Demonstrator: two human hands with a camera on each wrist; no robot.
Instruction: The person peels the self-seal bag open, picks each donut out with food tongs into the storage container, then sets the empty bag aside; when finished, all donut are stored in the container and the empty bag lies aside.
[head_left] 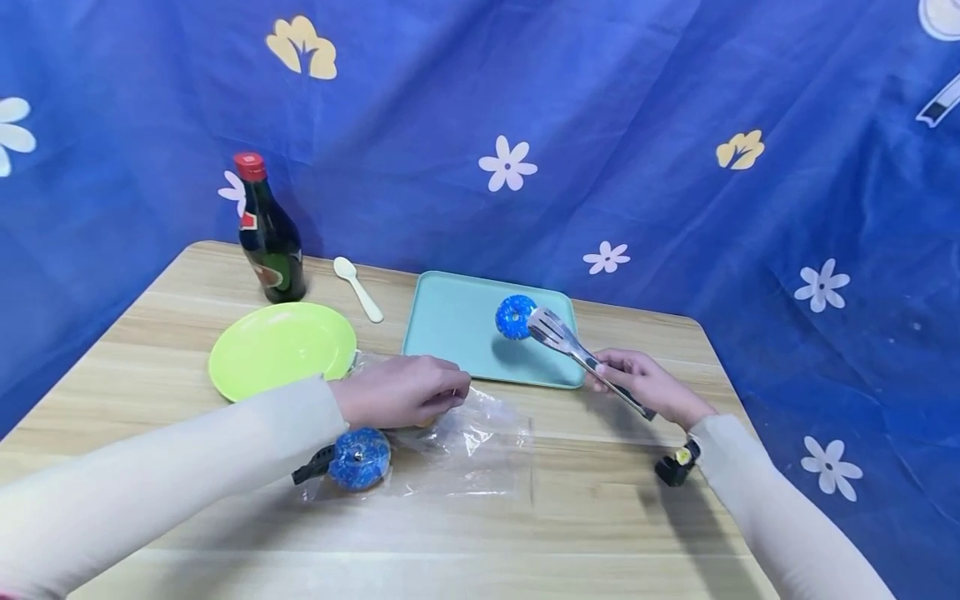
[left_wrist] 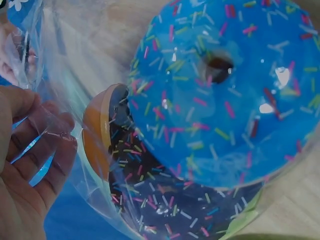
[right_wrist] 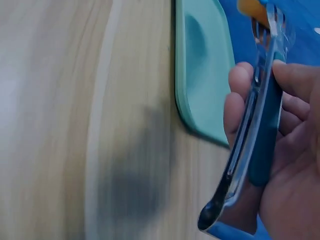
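Tongs point(head_left: 580, 353) pinch blue donut point(head_left: 506, 323) above turquoise tray point(head_left: 457, 333)

Right of centre in the head view, the right hand point(head_left: 652, 387) curls its fingers round the tongs, which hold the donut mid-frame. The left hand point(head_left: 401, 390), left of centre, pinches a clear bag point(head_left: 483, 446) between thumb and fingers; inside are a second blue donut point(head_left: 374, 460) and, at the left wrist view's lower middle, a dark-glazed donut point(left_wrist: 150, 187). A green plate point(head_left: 277, 348) rests on the surface point(head_left: 600, 533) at left.
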